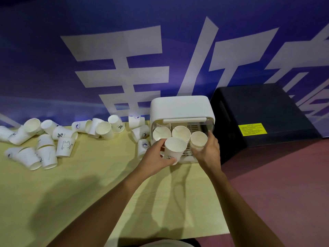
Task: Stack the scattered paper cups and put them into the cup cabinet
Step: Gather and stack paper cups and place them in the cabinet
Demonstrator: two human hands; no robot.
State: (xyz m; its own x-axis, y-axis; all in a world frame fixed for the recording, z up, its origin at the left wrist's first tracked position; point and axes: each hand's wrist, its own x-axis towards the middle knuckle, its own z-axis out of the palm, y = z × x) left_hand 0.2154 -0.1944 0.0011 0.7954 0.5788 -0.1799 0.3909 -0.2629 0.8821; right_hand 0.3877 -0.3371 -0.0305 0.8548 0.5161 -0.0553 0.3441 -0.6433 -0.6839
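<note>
Head view. The cabinet (pixel 181 107), white with a rounded top, stands at the bench's (pixel 89 193) far right corner, and its front is open. Inside it, two rear cups (pixel 181 132) stand upright side by side, mouths up, on a slotted tray (pixel 187 154).

The left grip (pixel 156 157) grasps a printed cup (pixel 173 148) low on its wall, with the thumb across the front. The cup is upright and sits at the cabinet's open front, just before the left rear cup.

The right grip (pixel 207 152) is curled round a stack (pixel 198 139) of nested cups, several rims showing below the top one. The stack is upright at the front right of the opening, over the tray. Whether either load rests on the tray cannot be told.

Loose cups (pixel 64 147) lie scattered along the bench's far edge, left of the cabinet. Most are on their sides, some are upright or inverted, and a few are partly nested. The nearest ones are just beside the cabinet's left wall.

A black box (pixel 258 107) with a yellow label (pixel 252 129) stands to the cabinet's right, on a reddish floor (pixel 276 175). A blue banner (pixel 53 59) with large white characters covers the wall behind.
</note>
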